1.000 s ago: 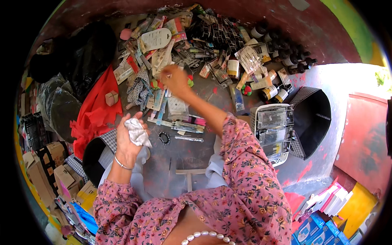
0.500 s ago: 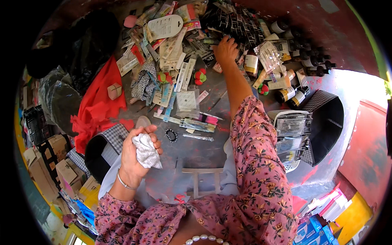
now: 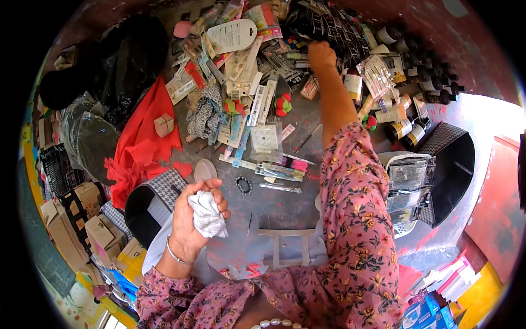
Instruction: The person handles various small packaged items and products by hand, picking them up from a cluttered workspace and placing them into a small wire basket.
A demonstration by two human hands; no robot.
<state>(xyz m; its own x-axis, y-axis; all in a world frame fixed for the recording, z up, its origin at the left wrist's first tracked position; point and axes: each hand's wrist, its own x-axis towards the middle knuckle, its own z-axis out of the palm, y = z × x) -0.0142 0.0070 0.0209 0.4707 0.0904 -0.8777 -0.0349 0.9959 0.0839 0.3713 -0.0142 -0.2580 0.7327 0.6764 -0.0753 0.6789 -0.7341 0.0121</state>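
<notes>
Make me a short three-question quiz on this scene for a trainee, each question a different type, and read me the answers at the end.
1. What does the left hand hold?
2. True or false: the dark beaded bracelet lies nearer the left hand than the right hand.
3. Which are to the right of the right hand?
A) the red sheet
B) the black plastic bag
C) the labelled bottles

Key:
1. A crumpled pale cloth.
2. True.
3. C.
</notes>
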